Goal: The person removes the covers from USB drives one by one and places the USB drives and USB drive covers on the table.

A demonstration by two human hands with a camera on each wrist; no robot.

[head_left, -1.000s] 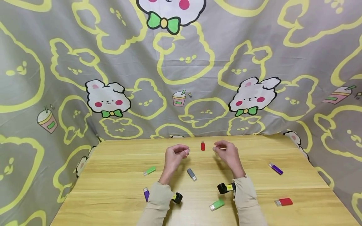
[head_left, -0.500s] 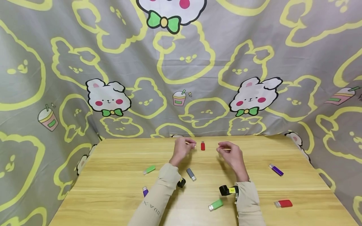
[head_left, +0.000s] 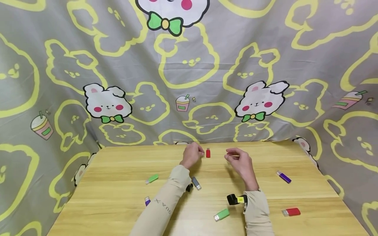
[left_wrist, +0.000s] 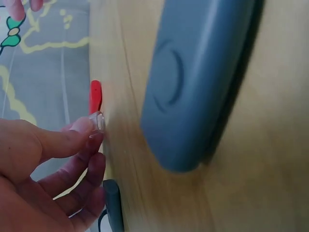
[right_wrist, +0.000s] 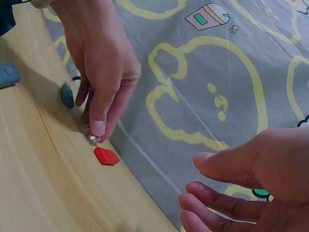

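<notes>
Curtain: grey cloth (head_left: 203, 78) printed with rabbits and drink cups, behind a wood-grain table (head_left: 100, 200).
Left purple USB stick: on the table (head_left: 147, 201), partly covered by the left sleeve (head_left: 165, 206).
Left green USB stick: just beyond it (head_left: 152, 179), metal plug toward the lower left.
Far grey USB stick: near the table's back edge (right_wrist: 67, 95), hidden from the head view behind the hand.
Left grip: pinching between thumb and fingertips (head_left: 192, 154); over the last second it has moved rightward and closed in on the far red stick.
Clear piece: small, see-through (left_wrist: 98, 122), in that pinch and close to the tabletop; whether it touches the wood, I cannot tell.
Near grey USB stick: by the left cuff (head_left: 196, 183), plug toward the person.
Far red USB stick: just right of the clear piece (head_left: 208, 153), plug toward the curtain, unmoved; the work now seems centred on the spot beside it, with the piece not yet let go.
Near green USB stick: between the forearms, close to the person (head_left: 221, 215).
Right grip: holding nothing, fingers loosely bent (head_left: 240, 162); its place has hardly changed.
Right purple USB stick: well apart, slanted (head_left: 284, 177).
Right red USB stick: nearer the person (head_left: 291, 212), plug pointing left.
</notes>
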